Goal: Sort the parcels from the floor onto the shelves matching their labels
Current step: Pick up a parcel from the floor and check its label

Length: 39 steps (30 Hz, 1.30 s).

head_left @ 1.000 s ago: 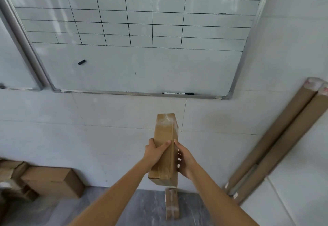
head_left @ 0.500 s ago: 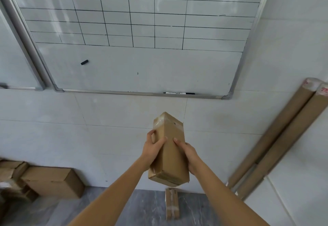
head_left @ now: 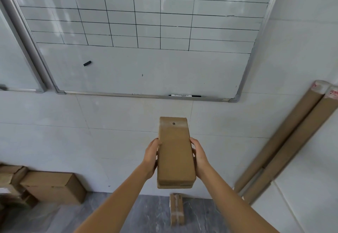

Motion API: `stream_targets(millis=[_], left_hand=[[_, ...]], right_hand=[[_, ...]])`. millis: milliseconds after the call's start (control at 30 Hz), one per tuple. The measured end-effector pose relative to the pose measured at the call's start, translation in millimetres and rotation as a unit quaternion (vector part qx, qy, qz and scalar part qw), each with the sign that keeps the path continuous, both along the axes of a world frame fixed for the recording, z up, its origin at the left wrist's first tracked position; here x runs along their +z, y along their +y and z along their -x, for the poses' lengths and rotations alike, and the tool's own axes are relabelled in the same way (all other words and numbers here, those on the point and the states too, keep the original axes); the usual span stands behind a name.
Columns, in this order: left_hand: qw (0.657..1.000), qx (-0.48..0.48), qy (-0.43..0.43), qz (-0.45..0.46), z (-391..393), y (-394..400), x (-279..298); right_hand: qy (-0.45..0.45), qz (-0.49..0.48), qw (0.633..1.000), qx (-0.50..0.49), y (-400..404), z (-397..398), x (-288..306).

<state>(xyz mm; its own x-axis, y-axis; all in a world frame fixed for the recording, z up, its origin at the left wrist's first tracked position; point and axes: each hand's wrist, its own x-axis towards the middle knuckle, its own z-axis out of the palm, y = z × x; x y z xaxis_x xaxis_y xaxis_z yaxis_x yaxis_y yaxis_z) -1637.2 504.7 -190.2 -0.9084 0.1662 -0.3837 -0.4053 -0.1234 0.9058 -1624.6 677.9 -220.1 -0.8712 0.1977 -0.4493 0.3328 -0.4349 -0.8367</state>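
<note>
parcel (head_left: 175,152): 1 gripped by 2 hands | floor parcel (head_left: 177,208): 1 | tubes (head_left: 285,145): 2

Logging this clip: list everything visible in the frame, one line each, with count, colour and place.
parcel: 1, brown, held up in front of the wall
floor parcel: 1, brown with clear tape, on the grey floor below the held one
boxes: several, brown, on the floor at lower left against the wall
tubes: 2, brown with white caps, leaning in the right corner
whiteboard: 1, white with a black grid, on the wall; a second board's edge at far left
marker: 1, black and white, on the board's tray
magnet: 1, black, on the board
left hand: grips the parcel's left side
right hand: grips its right side
</note>
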Motion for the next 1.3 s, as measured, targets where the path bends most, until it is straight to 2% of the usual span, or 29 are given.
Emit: stream_targets(millis=[400, 1300], left_hand=[[0.998, 0.028, 0.037, 0.031, -2, 5, -1], [0.995, 0.03, 0.034, 0.084, 6, -12, 3]], right_hand=[[-0.012, -0.015, 1.0, -0.003, 3, 6, -2], [-0.014, 0.012, 0.999, 0.034, -9, 3, 5]])
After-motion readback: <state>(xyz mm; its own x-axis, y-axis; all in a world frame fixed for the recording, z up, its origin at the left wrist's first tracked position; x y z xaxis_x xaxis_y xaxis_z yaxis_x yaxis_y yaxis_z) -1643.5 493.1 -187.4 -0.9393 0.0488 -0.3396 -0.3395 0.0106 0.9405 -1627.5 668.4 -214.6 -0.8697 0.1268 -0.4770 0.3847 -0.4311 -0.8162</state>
